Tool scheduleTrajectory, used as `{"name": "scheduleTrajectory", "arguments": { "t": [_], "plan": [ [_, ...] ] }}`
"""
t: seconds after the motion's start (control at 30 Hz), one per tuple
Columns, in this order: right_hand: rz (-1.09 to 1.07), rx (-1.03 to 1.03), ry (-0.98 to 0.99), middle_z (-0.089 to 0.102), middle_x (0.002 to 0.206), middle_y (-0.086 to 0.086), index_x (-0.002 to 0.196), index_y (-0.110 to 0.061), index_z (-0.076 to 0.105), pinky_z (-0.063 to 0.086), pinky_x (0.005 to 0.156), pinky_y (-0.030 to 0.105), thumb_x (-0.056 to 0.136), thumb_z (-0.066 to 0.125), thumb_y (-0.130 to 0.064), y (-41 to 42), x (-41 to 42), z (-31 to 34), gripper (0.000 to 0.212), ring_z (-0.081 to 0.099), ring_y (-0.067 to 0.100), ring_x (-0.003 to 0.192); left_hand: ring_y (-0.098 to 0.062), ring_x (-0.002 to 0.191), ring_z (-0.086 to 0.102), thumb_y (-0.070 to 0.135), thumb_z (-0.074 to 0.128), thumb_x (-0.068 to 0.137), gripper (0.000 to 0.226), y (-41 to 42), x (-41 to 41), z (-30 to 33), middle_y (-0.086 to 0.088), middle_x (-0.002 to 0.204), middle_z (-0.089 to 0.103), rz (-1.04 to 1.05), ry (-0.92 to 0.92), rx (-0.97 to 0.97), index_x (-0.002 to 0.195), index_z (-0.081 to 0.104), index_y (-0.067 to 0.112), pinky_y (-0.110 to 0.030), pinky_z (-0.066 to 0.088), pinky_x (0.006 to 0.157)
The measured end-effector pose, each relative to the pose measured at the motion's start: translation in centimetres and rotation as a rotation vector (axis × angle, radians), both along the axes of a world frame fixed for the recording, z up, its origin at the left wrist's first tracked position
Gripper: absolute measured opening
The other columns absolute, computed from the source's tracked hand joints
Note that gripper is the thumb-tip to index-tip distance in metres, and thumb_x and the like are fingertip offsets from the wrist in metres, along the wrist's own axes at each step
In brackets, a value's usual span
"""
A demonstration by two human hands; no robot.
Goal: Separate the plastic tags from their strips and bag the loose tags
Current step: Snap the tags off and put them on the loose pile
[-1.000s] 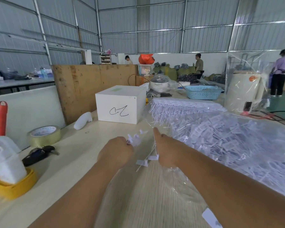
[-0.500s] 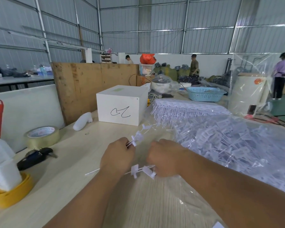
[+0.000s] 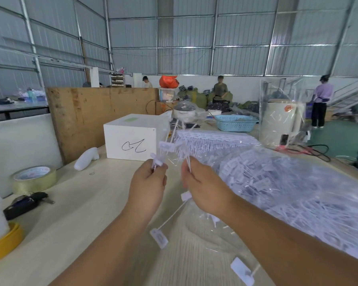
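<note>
My left hand (image 3: 148, 186) is raised over the table and pinches a few white plastic tags (image 3: 156, 161) at its fingertips. My right hand (image 3: 203, 186) is beside it and pinches a thin white tag strip (image 3: 170, 144) that sticks up and still carries tags. One loose tag (image 3: 159, 238) with a long tail lies on the table below my hands, another loose tag (image 3: 242, 273) near my right forearm. A clear plastic bag (image 3: 298, 193) full of loose tags lies to the right. A stack of unseparated tag strips (image 3: 213, 139) lies behind it.
A white box (image 3: 132, 137) stands ahead, with a white bottle (image 3: 85, 161), tape roll (image 3: 34, 178) and keys (image 3: 27, 203) to the left. A yellow-based container (image 3: 2, 242) sits at the left edge. A blue basket (image 3: 236, 123) and a wrapped white appliance (image 3: 281, 120) stand behind. People work in the background.
Both hands have lifted up from the table and moved apart a little. The strip now points upward in my right hand, and a tag has dropped onto the table.
</note>
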State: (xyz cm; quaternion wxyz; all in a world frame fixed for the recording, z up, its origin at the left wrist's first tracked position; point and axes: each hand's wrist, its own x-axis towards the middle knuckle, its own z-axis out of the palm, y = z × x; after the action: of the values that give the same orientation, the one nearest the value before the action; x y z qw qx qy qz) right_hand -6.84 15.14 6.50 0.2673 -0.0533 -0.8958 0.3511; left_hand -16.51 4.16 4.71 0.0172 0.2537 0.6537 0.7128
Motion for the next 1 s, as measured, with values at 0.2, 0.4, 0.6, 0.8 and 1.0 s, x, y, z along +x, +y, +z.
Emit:
{"name": "scheduleTrajectory", "arguments": {
  "t": [0.2, 0.4, 0.6, 0.8, 1.0],
  "plan": [
    [-0.017, -0.263, -0.073, 0.052, 0.063, 0.003, 0.085, -0.021, 0.058, 0.038, 0.053, 0.028, 0.096, 0.047, -0.013, -0.7, 1.7, -0.9, 0.018, 0.048, 0.018, 0.055, -0.008, 0.041, 0.037, 0.020, 0.054, 0.094, 0.030, 0.0, 1.8, -0.4, 0.007, 0.045, 0.045, -0.087, 0.127, -0.104, 0.066, 0.052, 0.010, -0.027, 0.029, 0.048],
    [0.010, -0.752, 0.156, 0.045, 0.038, -0.009, 0.063, -0.012, 0.052, 0.030, 0.032, 0.014, 0.093, 0.063, -0.020, -1.6, 3.3, 2.0, 0.033, 0.040, 0.001, 0.030, -0.007, 0.054, 0.048, 0.025, 0.043, 0.091, 0.022, 1.3, 5.1, -0.1, 0.012, 0.059, 0.056, -0.218, 0.362, -0.158, 0.075, 0.052, 0.036, -0.022, 0.039, 0.053],
    [-0.113, -0.813, 0.325, 0.038, 0.038, -0.001, 0.053, -0.016, 0.052, 0.024, 0.036, 0.020, 0.090, 0.064, -0.030, 0.9, 6.9, 1.1, 0.042, 0.031, 0.013, 0.032, -0.003, 0.060, 0.054, 0.034, 0.049, 0.086, 0.013, 3.2, 7.9, 1.2, 0.012, 0.066, 0.060, -0.392, 0.425, -0.207, 0.082, 0.056, 0.025, -0.024, 0.046, 0.061],
    [-0.185, -0.732, 0.400, 0.039, 0.040, -0.003, 0.052, -0.016, 0.054, 0.030, 0.036, 0.016, 0.083, 0.071, -0.026, 3.0, 8.8, -0.7, 0.038, 0.034, 0.008, 0.034, -0.016, 0.082, 0.066, 0.028, 0.057, 0.089, 0.021, 4.8, 10.1, -1.0, 0.008, 0.090, 0.071, -0.578, 0.306, -0.157, 0.108, 0.063, 0.030, -0.035, 0.052, 0.075],
    [-0.230, -0.667, 0.373, 0.042, 0.050, 0.005, 0.055, -0.019, 0.056, 0.041, 0.052, 0.033, 0.081, 0.076, -0.031, 3.9, 8.2, -2.0, 0.035, 0.046, 0.019, 0.050, -0.014, 0.069, 0.047, 0.040, 0.069, 0.075, 0.040, 4.1, 9.0, -3.0, -0.011, 0.073, 0.051, -0.629, 0.296, -0.217, 0.084, 0.054, 0.005, -0.032, 0.037, 0.067]
  ]
}}
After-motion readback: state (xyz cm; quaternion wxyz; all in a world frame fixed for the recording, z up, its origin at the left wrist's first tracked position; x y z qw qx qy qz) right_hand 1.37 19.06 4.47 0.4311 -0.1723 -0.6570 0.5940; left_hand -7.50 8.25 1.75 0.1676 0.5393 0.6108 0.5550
